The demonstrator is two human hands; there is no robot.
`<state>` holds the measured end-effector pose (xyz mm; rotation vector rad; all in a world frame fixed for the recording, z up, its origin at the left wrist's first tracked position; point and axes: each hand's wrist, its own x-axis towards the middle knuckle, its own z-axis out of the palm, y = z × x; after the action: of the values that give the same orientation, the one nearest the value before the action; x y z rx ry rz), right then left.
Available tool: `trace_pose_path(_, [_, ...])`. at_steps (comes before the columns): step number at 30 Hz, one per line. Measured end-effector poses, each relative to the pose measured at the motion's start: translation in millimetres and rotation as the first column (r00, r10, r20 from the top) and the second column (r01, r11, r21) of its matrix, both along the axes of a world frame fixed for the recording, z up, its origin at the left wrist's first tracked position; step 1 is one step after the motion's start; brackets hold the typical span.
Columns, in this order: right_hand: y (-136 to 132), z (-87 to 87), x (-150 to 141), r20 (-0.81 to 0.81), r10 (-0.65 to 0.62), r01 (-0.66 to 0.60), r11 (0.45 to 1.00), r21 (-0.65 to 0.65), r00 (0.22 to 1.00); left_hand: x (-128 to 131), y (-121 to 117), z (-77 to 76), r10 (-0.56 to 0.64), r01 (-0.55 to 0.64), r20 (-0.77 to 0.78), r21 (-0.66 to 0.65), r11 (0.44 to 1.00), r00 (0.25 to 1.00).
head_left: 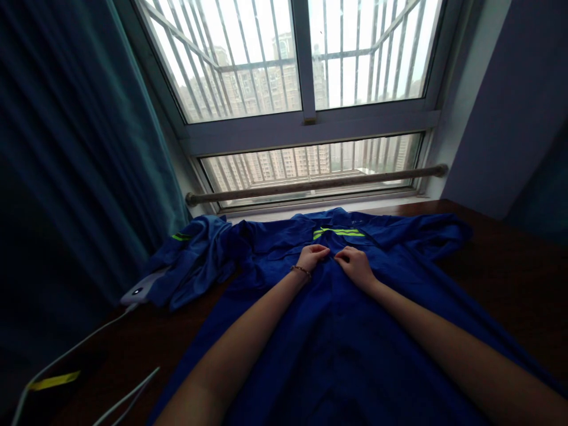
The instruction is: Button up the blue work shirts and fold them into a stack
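A blue garment (pixel 284 331) with sleeves and yellow-green stripes near its top lies spread out in front of me. My left hand (pixel 312 257), with a bracelet at the wrist, pinches the cloth near the garment's middle line, just below the stripes. Close beside it, my right hand (pixel 354 264) pinches the cloth on the other side of that line. The fingertips of both hands point toward each other with a small gap between them. Whether a button or zip sits between them is too small to tell.
A phone or similar white device (pixel 142 290) with a cable (pixel 75 349) lies by the left sleeve on the dark wooden surface (pixel 497 266). A yellow strip (pixel 55 380) is at the lower left. Behind stand a barred window (pixel 306 130), a rail (pixel 319 184) and a blue curtain (pixel 102 148).
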<state>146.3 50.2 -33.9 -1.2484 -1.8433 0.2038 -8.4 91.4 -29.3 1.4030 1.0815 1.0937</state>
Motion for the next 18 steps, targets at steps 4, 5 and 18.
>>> trace_pose_path(4, [-0.9, 1.0, 1.2, -0.034, -0.007, 0.006, 1.0, -0.026, 0.999, 2.3, -3.4, 2.3, 0.008, -0.008, 0.01, 0.031, 0.999, 1.0])
trace_pose_path(5, [-1.1, 1.1, 1.4, -0.03, -0.005, 0.004, 1.0, -0.03, 1.0, 3.1, -4.4, 2.5, 0.005, -0.006, 0.009, 0.049, 0.999, 1.0])
trace_pose_path(18, [2.5, 0.0, 2.8, -0.101, -0.06, 0.059, 0.998, -0.021, 0.993, 7.9, -13.4, -3.9, 0.225, 0.011, -0.401, 0.507, 0.862, 0.888])
